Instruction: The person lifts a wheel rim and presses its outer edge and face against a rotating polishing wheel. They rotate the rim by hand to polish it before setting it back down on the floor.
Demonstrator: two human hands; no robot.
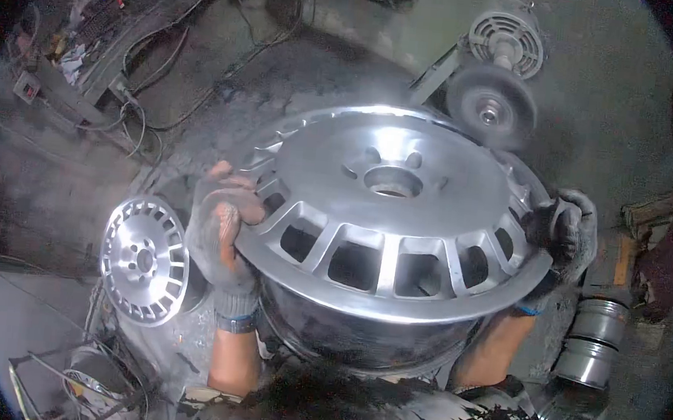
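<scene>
At the centre of the frame, an alloy wheel [389, 207] is clasped by its outer lip from both sides. The left hand [222, 240], in a worn grey glove with the fingertips exposed, is curled over the lip at centre left. The right hand [562, 234], in a darker glove, is wrapped around it at centre right. The wheel is held face up and tilted towards the camera, above the lap.

A slip is judged the main risk, since the lip is thin and smooth, the gloves are frayed, and the weight is borne at two edges only. Just beyond the far edge, at upper right, a disc-shaped buffing wheel [490, 103] is mounted on a ribbed motor [507, 41]. A snatch could be caused if a window edge were caught by it, and bare fingertips could be grazed.

The face is brushed, matt-bright metal, with a flat centre, a round hub bore and a ring of rectangular windows. A second wheel [144, 260] of the same pattern is propped at lower left, and stacked steel cylinders [593, 340] are seen at lower right.
</scene>
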